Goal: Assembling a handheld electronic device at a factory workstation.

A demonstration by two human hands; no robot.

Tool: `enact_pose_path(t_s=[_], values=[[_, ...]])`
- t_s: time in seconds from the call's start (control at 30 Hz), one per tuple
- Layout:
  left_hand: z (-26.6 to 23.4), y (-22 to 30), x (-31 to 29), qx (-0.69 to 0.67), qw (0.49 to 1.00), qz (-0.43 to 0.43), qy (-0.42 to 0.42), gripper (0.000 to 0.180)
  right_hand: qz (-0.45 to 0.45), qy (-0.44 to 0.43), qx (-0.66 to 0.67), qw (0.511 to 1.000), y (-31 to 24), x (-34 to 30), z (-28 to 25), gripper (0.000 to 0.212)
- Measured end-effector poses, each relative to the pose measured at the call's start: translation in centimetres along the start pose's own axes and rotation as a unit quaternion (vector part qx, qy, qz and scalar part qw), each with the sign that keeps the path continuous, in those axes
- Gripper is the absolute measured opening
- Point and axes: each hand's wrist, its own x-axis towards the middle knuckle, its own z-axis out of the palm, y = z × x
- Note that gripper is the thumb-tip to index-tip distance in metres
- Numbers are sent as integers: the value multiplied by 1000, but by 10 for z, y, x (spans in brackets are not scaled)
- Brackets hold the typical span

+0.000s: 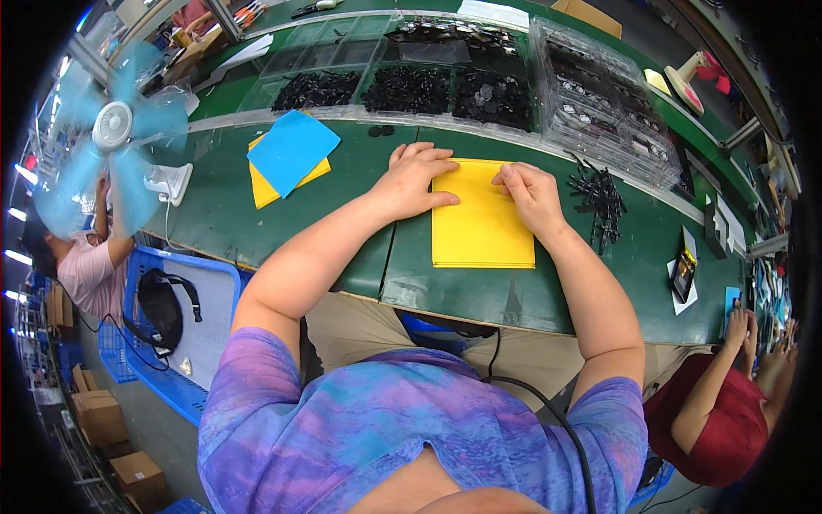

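Observation:
A stack of flat yellow sheets (484, 227) lies squarely in front of me on the green workbench. My left hand (417, 178) rests at its upper left edge, thumb and fingers apart, with the thumb tip and index finger reaching onto the yellow surface. At the upper right corner my right hand (529, 195) has its fingers curled, thumb against index finger, seemingly pinching the edge of the top sheet. The fingertips of the right hand are partly hidden. Off to the left, a blue sheet (294, 152) lies askew over more yellow sheets (265, 190).
Clear divided trays (402, 88) of small black parts line the back. Stacked clear trays (599, 103) stand back right, near a pile of black strips (599, 201). A spinning blue fan (113, 127) and a blue crate (193, 334) are left. Co-workers sit on both sides.

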Motion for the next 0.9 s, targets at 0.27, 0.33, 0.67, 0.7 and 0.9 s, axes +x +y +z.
enact_pose_path(t_s=[0.27,0.33,0.67,0.7,0.9], values=[[-6,1,-11,4,1000,20,-10,58,27,0,4,1000,-9,-3,3,30],[-5,5,-7,-15,999,25,-21,58,20,-2,-7,1000,-8,-7,-1,28],[-6,3,-8,-46,998,17,-26,61,20,-12,-17,1000,-12,-3,2,14],[-6,3,-8,-46,999,14,-23,61,-19,-3,-44,999,-11,-3,2,19],[-7,3,-8,-24,999,26,-31,64,-24,-56,-190,980,-13,-3,2,40]])
